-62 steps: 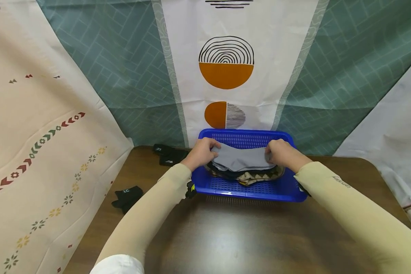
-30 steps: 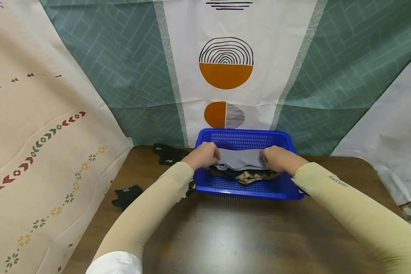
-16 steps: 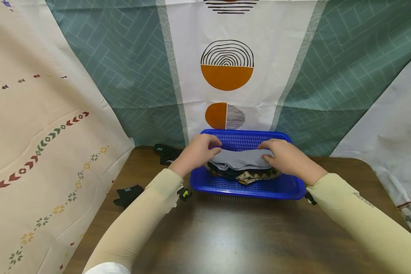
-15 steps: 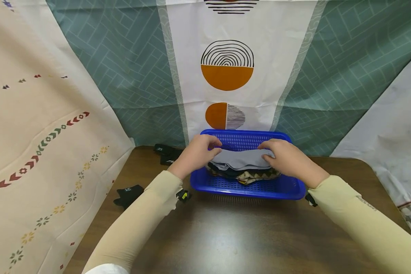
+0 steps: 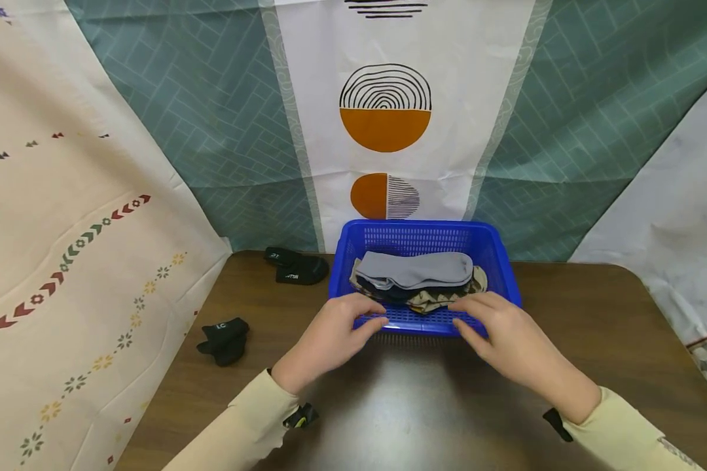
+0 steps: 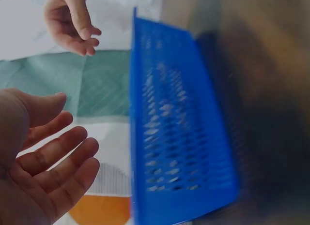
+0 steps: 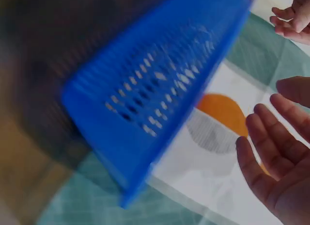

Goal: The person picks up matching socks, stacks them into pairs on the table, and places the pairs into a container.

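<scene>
A folded pair of light grey socks (image 5: 415, 269) lies on top of a stack of socks inside a blue plastic basket (image 5: 424, 226). Under it show a dark sock (image 5: 389, 294) and a tan patterned sock (image 5: 427, 301). My left hand (image 5: 342, 337) hovers by the basket's front left, fingers relaxed and holding nothing. At the front right my right hand (image 5: 503, 340) is likewise spread and bare. Both wrist views show the loose fingers of the left hand (image 6: 53, 162) and right hand (image 7: 281, 152) apart from the basket wall.
On the brown table (image 5: 595, 327), a black sock pair (image 5: 297, 267) lies left of the basket. Another crumpled black sock (image 5: 225, 340) is nearer on the left. A patterned curtain (image 5: 389, 163) hangs right behind the basket.
Both hands pressed and smoothed the grey socks, then let go and drew back toward me, to the front of the basket. The socks stay on the stack.
</scene>
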Tool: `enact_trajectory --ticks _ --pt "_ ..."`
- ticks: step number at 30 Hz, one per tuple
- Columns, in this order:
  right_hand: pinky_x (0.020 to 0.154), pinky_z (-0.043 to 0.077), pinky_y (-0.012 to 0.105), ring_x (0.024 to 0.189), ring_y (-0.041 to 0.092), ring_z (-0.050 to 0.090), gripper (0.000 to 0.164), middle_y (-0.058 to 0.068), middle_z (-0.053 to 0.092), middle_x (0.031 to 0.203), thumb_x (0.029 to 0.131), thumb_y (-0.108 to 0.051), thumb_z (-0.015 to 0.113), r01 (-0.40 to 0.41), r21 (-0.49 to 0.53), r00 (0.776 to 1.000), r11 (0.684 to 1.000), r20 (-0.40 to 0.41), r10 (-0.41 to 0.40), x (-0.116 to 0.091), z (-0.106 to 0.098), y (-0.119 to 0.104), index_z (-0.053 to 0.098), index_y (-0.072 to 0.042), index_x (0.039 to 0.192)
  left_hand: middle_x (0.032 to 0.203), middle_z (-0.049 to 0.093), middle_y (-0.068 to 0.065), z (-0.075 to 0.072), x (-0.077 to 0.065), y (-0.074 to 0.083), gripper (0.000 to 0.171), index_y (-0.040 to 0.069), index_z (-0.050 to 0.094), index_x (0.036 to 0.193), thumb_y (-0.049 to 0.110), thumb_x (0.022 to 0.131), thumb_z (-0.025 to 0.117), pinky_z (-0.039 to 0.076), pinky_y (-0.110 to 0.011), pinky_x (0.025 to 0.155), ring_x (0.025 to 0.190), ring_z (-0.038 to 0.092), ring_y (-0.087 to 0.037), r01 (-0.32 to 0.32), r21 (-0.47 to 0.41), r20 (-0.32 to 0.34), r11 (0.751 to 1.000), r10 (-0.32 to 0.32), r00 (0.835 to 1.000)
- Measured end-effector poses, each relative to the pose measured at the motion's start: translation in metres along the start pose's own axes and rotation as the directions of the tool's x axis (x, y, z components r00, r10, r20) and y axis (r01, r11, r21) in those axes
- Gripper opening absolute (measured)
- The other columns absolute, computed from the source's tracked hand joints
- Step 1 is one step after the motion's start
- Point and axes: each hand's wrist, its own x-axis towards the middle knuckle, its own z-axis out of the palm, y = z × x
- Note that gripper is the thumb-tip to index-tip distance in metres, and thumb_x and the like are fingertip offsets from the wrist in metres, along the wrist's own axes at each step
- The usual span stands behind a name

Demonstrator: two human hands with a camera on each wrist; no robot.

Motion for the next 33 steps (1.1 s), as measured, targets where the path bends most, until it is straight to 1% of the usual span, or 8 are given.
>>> enact_trajectory --ticks 9,14,17,21,24,27,29,33 --pt "0.076 0.053 0.03 0.093 0.005 0.061 0.022 -0.013 0.065 0.097 0.078 -0.028 0.074 0.007 -0.006 0.996 1.0 0.09 -0.007 -0.043 0.031 -0.008 0.069 -0.024 0.1 0.093 0.067 0.013 0.036 -0.029 -0.005 0.015 0.021 0.07 0.097 0.032 0.089 0.063 0.05 -0.024 0.08 0.09 0.061 0.0 -0.007 0.03 0.081 1.0 0.004 0.997" --pt "0.077 0.052 0.03 0.094 0.004 0.06 0.023 -0.014 0.064 0.098 0.078 -0.029 0.074 0.013 -0.003 0.996 1.0 0.093 -0.013 -0.047 0.037 -0.009 0.069 -0.025 0.1 0.092 0.066 0.015 0.039 -0.036 -0.01 0.015 0.023 0.07 0.097 0.034 0.089 0.062 0.05 -0.024 0.081 0.089 0.061 0.0 -0.006 0.038 0.09 0.999 0.002 0.996" --pt "0.076 0.053 0.03 0.093 0.005 0.061 0.024 -0.012 0.065 0.098 0.076 -0.027 0.075 0.038 0.0 0.997 0.999 0.071 -0.038 -0.048 0.038 -0.009 0.069 -0.024 0.099 0.092 0.067 0.015 0.027 -0.039 -0.012 0.016 0.025 0.07 0.096 0.036 0.089 0.063 0.051 -0.024 0.079 0.088 0.061 0.0 -0.003 0.025 0.027 1.0 0.002 1.0" --pt "0.077 0.052 0.03 0.093 0.006 0.061 0.024 -0.011 0.065 0.098 0.076 -0.027 0.076 0.045 -0.008 0.997 0.999 0.061 -0.045 -0.05 0.04 -0.009 0.07 -0.023 0.099 0.093 0.068 0.011 0.0 -0.04 -0.024 0.018 0.022 0.07 0.097 0.036 0.088 0.064 0.053 -0.026 0.074 0.086 0.063 -0.003 0.044 0.018 -0.141 0.999 -0.041 0.989" --pt "0.078 0.052 0.031 0.094 0.007 0.06 0.023 -0.01 0.065 0.098 0.076 -0.028 0.075 0.038 -0.007 0.997 0.999 0.063 -0.038 -0.052 0.042 -0.008 0.07 -0.023 0.098 0.095 0.069 0.006 -0.023 -0.041 -0.044 0.019 0.018 0.071 0.098 0.033 0.087 0.065 0.054 -0.031 0.076 0.088 0.065 -0.009 0.148 0.057 -0.289 0.987 -0.126 0.949" --pt "0.078 0.052 0.031 0.094 0.007 0.06 0.022 -0.01 0.065 0.098 0.077 -0.028 0.075 0.035 -0.004 0.997 0.999 0.066 -0.035 -0.054 0.044 -0.009 0.07 -0.023 0.098 0.102 0.068 -0.002 -0.043 -0.048 -0.072 0.025 0.014 0.068 0.104 0.032 0.086 0.066 0.05 -0.039 0.083 0.097 0.062 -0.019 0.336 0.115 -0.36 0.935 -0.276 0.891" --pt "0.078 0.052 0.031 0.093 0.007 0.06 0.022 -0.011 0.065 0.098 0.077 -0.028 0.074 0.032 -0.01 0.997 0.999 0.074 -0.032 -0.055 0.045 -0.009 0.07 -0.023 0.097 0.11 0.065 -0.012 -0.051 -0.057 -0.093 0.035 0.009 0.063 0.112 0.032 0.085 0.067 0.046 -0.048 0.086 0.104 0.057 -0.031 0.464 0.16 -0.346 0.871 -0.391 0.853" --pt "0.077 0.051 0.03 0.092 0.006 0.059 0.021 -0.012 0.065 0.097 0.077 -0.03 0.074 0.018 -0.028 0.995 0.999 0.099 -0.015 -0.057 0.047 -0.009 0.07 -0.023 0.096 0.127 0.047 -0.031 -0.058 -0.077 -0.128 0.063 0.001 0.047 0.129 0.038 0.082 0.068 0.034 -0.064 0.087 0.115 0.039 -0.05 0.656 0.286 -0.231 0.698 -0.614 0.755"
